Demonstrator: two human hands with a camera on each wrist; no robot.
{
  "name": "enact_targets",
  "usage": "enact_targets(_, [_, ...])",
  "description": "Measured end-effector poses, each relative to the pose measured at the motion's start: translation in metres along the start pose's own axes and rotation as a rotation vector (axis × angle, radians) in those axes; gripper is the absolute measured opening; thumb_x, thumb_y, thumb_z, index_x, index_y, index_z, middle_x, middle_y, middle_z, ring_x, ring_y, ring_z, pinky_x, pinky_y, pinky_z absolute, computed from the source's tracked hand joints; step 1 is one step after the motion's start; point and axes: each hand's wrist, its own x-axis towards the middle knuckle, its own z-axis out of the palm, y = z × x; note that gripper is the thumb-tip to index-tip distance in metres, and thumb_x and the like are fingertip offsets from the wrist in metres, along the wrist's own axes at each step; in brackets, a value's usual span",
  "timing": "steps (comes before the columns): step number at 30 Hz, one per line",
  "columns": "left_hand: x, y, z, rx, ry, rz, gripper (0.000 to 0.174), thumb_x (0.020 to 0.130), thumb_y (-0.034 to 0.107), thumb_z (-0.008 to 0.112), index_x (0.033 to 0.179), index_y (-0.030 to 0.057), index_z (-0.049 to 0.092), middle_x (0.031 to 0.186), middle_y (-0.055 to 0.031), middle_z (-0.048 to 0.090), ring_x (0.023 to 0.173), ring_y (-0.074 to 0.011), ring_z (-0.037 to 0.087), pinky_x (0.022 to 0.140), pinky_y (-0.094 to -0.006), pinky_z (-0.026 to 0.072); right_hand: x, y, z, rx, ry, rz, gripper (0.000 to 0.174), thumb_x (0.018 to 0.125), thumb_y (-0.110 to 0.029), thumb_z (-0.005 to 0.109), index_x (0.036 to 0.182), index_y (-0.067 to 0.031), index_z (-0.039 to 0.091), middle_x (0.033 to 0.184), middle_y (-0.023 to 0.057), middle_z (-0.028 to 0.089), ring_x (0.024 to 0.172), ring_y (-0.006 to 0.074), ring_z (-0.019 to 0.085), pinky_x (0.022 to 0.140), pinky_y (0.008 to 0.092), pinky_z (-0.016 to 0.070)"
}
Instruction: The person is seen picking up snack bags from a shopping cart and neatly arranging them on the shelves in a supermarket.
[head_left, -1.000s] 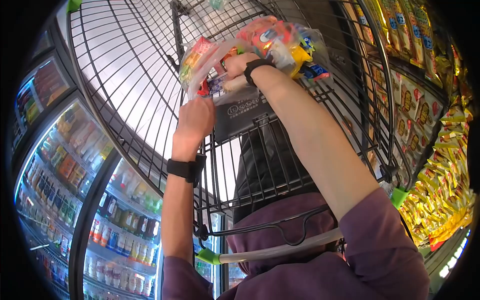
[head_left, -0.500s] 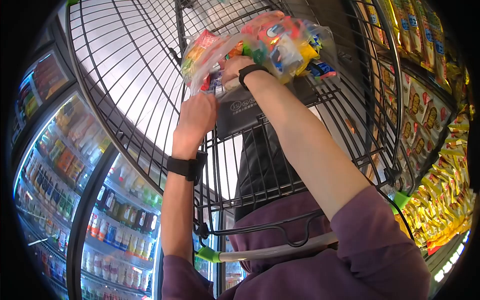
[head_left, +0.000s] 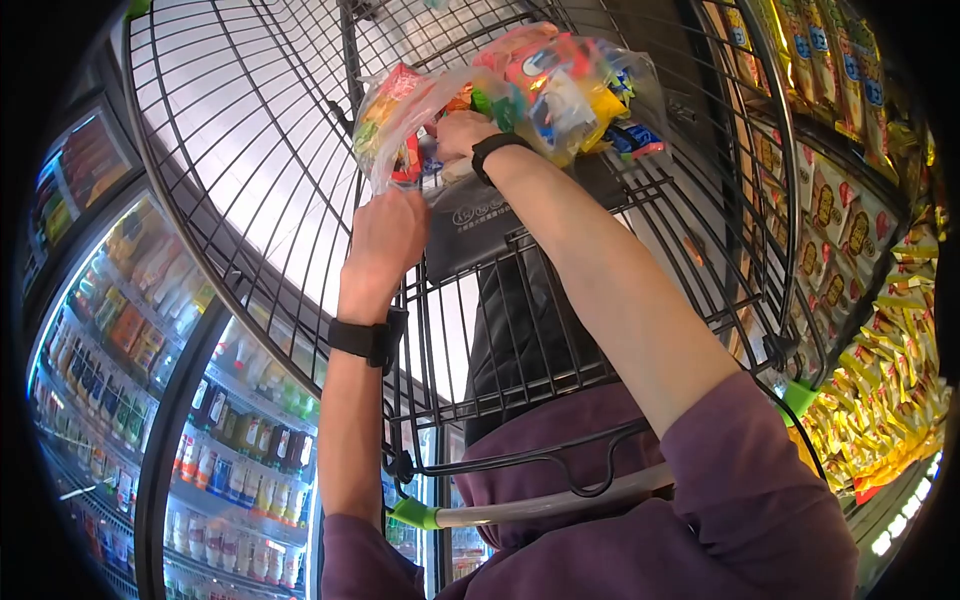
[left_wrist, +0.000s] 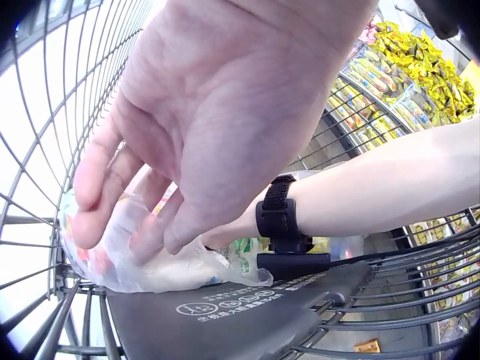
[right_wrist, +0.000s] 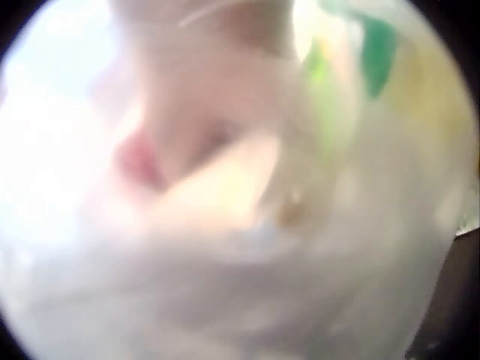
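In the upper middle of the frame, a wire shopping cart (head_left: 250, 150) carries a clear bag of snack packets (head_left: 560, 85) on its black seat flap (head_left: 480, 235). The left hand (head_left: 388, 235) pinches the bag's lower edge, likely steadying it. The right hand (head_left: 458, 132) is buried in plastic, so I cannot tell its grip.

Black wire shopping cart (head_left: 250, 170) carries the load. One clear plastic bag of colourful snack packets (head_left: 560, 85) rests directly on its dark grey plastic seat flap (head_left: 470, 245), which bears white print.
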Motion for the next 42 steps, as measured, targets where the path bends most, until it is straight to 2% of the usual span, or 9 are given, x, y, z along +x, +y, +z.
enact_targets(8, [-0.002, -0.004, -0.004, -0.029, 0.02, -0.063, 0.026, 0.09, 0.015, 0.052, 0.072, 0.0028, 0.065, 0.069, -0.0194, 0.066, 0.066, -0.038, 0.068, 0.061, -0.0465, 0.0546, 0.055, 0.02, 0.009, 0.18, 0.396, -0.517, 0.05, 0.079, -0.04, 0.065, 0.113, -0.0035, 0.067, 0.111, 0.0177, 0.069, 0.101, 0.0285, 0.068, 0.09, 0.0388, 0.0533])
enact_targets(13, [-0.003, -0.006, -0.004, -0.031, 0.041, -0.06, 0.028, 0.092, 0.018, 0.054, 0.074, 0.0017, 0.066, 0.071, -0.0208, 0.066, 0.068, -0.0381, 0.068, 0.062, -0.0473, 0.054, 0.034, 0.017, -0.03, 0.755, -0.192, -0.173, 0.051, 0.091, -0.051, 0.053, 0.125, -0.0141, 0.062, 0.103, 0.0092, 0.066, 0.072, 0.0163, 0.068, 0.061, 0.0284, 0.0578])
enact_targets(16, [-0.002, -0.002, -0.007, -0.027, 0.012, -0.074, 0.028, 0.092, 0.019, 0.054, 0.075, 0.0011, 0.067, 0.072, -0.021, 0.066, 0.069, -0.038, 0.068, 0.062, -0.0477, 0.0537, 0.011, 0.015, -0.045, 1.072, -0.278, -0.102, 0.054, 0.091, -0.05, 0.054, 0.125, -0.008, 0.061, 0.109, 0.0128, 0.066, 0.073, 0.0197, 0.069, 0.066, 0.0277, 0.0589])
enact_targets(23, [-0.004, -0.002, -0.012, -0.038, 0.004, -0.075, 0.027, 0.091, 0.02, 0.057, 0.075, 0.0008, 0.067, 0.071, -0.0205, 0.066, 0.069, -0.0379, 0.068, 0.063, -0.0476, 0.054, -0.01, 0.032, -0.052, 1.351, -0.166, -0.49, 0.051, 0.088, -0.036, 0.061, 0.116, 0.0058, 0.061, 0.114, 0.0235, 0.065, 0.091, 0.0311, 0.071, 0.087, 0.0395, 0.0569])
enact_targets(26, [-0.003, 0.0, -0.012, -0.037, 0.014, -0.067, 0.028, 0.091, 0.021, 0.057, 0.074, 0.0005, 0.067, 0.071, -0.0208, 0.066, 0.069, -0.0382, 0.068, 0.063, -0.0477, 0.054, 0.031, 0.032, -0.039, 1.577, -0.522, -0.649, 0.034, 0.091, -0.023, 0.058, 0.109, 0.0047, 0.066, 0.104, 0.0209, 0.069, 0.094, 0.0284, 0.07, 0.087, 0.0359, 0.0553])
enact_targets(30, [-0.004, -0.004, -0.009, -0.034, 0.035, -0.056, 0.029, 0.091, 0.02, 0.057, 0.074, -0.0003, 0.066, 0.072, -0.022, 0.065, 0.069, -0.0396, 0.067, 0.063, -0.0482, 0.0536, 0.031, 0.015, -0.05, 1.025, -0.149, -0.241, 0.025, 0.087, -0.015, 0.062, 0.103, 0.0032, 0.068, 0.101, 0.0153, 0.071, 0.092, 0.0275, 0.07, 0.084, 0.0375, 0.0558])
enact_targets(36, [-0.003, -0.006, -0.017, -0.063, -0.007, -0.089, 0.028, 0.093, 0.026, 0.059, 0.086, 0.0004, 0.068, 0.075, -0.0258, 0.064, 0.073, -0.0439, 0.064, 0.065, -0.0509, 0.0519, 0.032, 0.023, -0.03, 0.239, 0.489, -0.347, 0.025, 0.082, -0.025, 0.066, 0.1, -0.0091, 0.073, 0.1, 0.0152, 0.071, 0.097, 0.0292, 0.067, 0.084, 0.0406, 0.0518])
enact_targets(39, [-0.005, -0.002, -0.018, -0.084, 0.073, -0.081, 0.029, 0.091, 0.021, 0.058, 0.073, -0.0008, 0.065, 0.071, -0.0234, 0.064, 0.07, -0.0415, 0.066, 0.064, -0.0496, 0.0524, 0.004, 0.011, -0.054, 0.07, 0.128, -0.251, 0.025, 0.081, -0.028, 0.067, 0.094, -0.0076, 0.074, 0.102, 0.014, 0.071, 0.101, 0.0295, 0.065, 0.087, 0.0417, 0.0502])
enact_targets(42, [-0.003, -0.005, -0.015, -0.076, 0.06, -0.082, 0.03, 0.094, 0.028, 0.059, 0.085, 0.0011, 0.069, 0.073, -0.0256, 0.064, 0.072, -0.0441, 0.064, 0.063, -0.0508, 0.0515, -0.005, 0.008, -0.055, 0.131, 0.211, -0.169, 0.023, 0.079, -0.026, 0.068, 0.091, -0.0071, 0.075, 0.101, 0.0139, 0.071, 0.098, 0.0312, 0.066, 0.085, 0.0429, 0.051])
